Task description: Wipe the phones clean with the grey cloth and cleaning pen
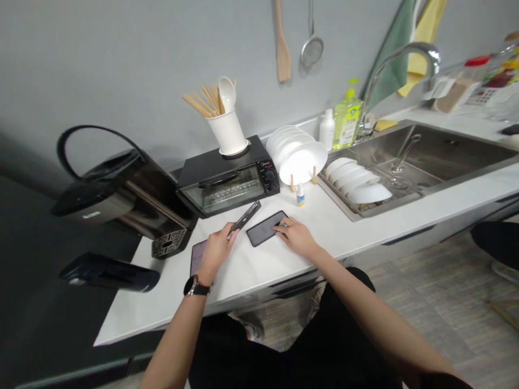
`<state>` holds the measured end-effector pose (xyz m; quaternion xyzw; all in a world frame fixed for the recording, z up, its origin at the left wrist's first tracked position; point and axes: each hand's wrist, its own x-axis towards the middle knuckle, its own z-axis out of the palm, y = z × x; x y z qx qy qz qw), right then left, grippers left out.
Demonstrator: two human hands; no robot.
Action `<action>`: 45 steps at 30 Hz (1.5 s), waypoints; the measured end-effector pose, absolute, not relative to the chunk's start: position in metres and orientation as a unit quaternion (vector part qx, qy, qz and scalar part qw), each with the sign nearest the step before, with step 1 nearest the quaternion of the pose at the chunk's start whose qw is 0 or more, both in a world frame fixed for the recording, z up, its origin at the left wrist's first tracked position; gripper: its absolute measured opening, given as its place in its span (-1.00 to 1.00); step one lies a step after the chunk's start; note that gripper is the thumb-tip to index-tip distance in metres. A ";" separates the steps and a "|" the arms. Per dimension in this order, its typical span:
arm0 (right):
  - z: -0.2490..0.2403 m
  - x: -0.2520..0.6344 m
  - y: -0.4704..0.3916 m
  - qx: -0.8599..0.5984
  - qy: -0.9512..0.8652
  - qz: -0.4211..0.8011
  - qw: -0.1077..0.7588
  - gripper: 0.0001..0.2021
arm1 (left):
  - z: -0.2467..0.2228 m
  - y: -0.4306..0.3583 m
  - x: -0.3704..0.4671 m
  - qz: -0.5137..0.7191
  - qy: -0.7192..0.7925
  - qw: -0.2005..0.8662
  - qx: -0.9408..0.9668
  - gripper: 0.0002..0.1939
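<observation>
A flat dark object like a phone [245, 217], seen nearly edge-on, is held tilted above the white counter by my left hand [217, 247], its fingers closed on the lower end. Under that wrist lies another phone [198, 256] with a pinkish screen, partly covered. To the right a black phone [263, 230] lies flat on the counter. My right hand [298, 236] is over its right end, fingers pinched around something small and dark that I cannot make out. Just behind stands a small white bottle [300, 195] with a blue and yellow label.
Behind are a black toaster oven [229, 183] bearing a white utensil cup [229, 132], and racked plates [300, 159]. A black coffee machine [133, 189] and a dark bottle [111, 272] stand left. The sink [438, 156], with bowls [357, 181], is right.
</observation>
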<state>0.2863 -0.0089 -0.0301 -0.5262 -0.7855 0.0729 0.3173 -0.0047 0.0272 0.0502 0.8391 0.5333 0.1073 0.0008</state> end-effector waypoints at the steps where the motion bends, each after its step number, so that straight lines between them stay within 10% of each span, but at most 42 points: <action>1: -0.029 0.284 0.002 -0.522 -0.783 0.081 0.329 -0.72 | 0.052 0.015 -0.009 0.155 0.546 0.034 0.822 -0.75; 9: -0.039 0.277 -0.018 -0.545 -0.707 0.149 0.426 -0.62 | 0.010 -0.033 0.014 0.252 0.485 0.333 0.768 -0.65; 21: -0.035 0.283 -0.076 -0.603 -0.661 0.125 0.430 -0.81 | -0.007 -0.047 0.031 0.149 0.489 0.068 0.857 -0.46; 33: -0.026 0.233 -0.073 -0.609 -0.708 0.100 0.343 -0.56 | -0.021 -0.063 0.008 0.273 0.453 0.223 0.819 0.25; 45: -0.030 0.234 -0.134 -0.543 -0.790 0.116 0.259 -0.47 | -0.017 -0.066 0.007 0.268 0.478 0.210 0.810 0.21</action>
